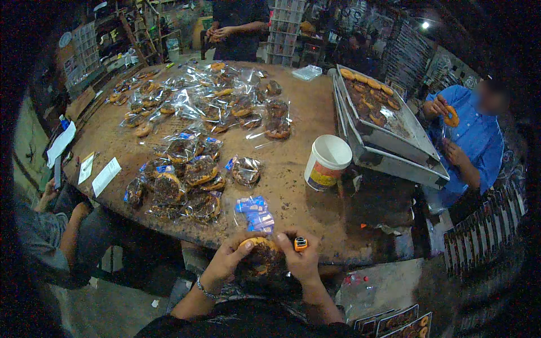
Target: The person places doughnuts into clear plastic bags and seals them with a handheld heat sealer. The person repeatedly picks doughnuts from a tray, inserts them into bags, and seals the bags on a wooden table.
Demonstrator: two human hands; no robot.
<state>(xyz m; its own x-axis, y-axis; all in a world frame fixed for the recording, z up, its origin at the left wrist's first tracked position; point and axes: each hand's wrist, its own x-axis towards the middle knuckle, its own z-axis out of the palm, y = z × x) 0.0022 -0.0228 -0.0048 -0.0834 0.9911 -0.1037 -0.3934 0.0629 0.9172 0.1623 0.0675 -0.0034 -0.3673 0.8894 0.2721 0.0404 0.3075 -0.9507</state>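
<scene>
At the table's near edge, my left hand [229,257] grips the left side of a chocolate-topped doughnut [261,257]. My right hand [301,253] is at the doughnut's right side and also holds an orange cigarette lighter [300,243] with its metal end up. Just beyond my hands lies a bunch of small blue labels [255,212] on clear plastic. One bagged doughnut [246,172] with a blue label sits behind them. To the left is a heap of bagged doughnuts [186,177], several with blue labels. Whether a bag covers the held doughnut is hard to tell.
A white plastic bucket [327,162] stands right of centre. Stacked metal trays [393,131] with doughnuts overhang the table's right side. More bagged doughnuts [211,99] cover the far side. A person in blue [469,135] holds a doughnut; another sits left, a third stands behind the table.
</scene>
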